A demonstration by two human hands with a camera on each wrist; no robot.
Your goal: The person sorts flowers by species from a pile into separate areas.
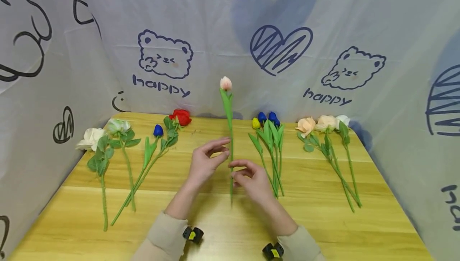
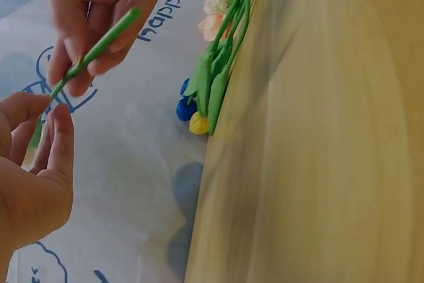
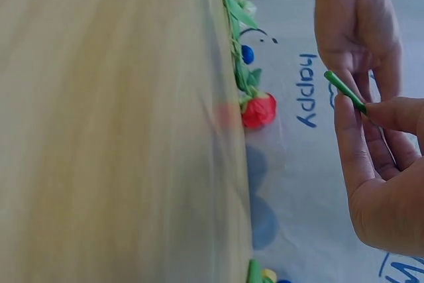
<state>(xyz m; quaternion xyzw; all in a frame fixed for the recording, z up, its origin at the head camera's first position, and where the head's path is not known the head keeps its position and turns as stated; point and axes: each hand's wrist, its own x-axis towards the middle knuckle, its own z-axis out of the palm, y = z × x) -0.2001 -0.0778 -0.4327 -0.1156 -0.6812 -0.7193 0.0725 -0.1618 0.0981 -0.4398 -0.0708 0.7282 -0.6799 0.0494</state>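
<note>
A pale pink tulip [image 1: 226, 83] with a long green stem stands upright in front of me, its blossom at the top. My right hand [image 1: 253, 179] pinches the lower stem [image 3: 341, 87] between thumb and index finger, with the cut end poking out past them. Just above it, my left hand [image 1: 208, 163] has its fingertips at the stem from the other side, thumb and index finger apart. Both hands come close together in the left wrist view, where the green stem [image 2: 106, 41] crosses the right fingers.
White roses [image 1: 94, 139], a blue tulip [image 1: 158, 130] and a red rose [image 1: 180, 117] lie at left on the wooden table [image 1: 223, 241]. Blue and yellow tulips [image 1: 272, 118] lie right of centre. Peach and white roses [image 1: 326, 122] lie at far right. A printed curtain [image 1: 215, 21] hangs behind.
</note>
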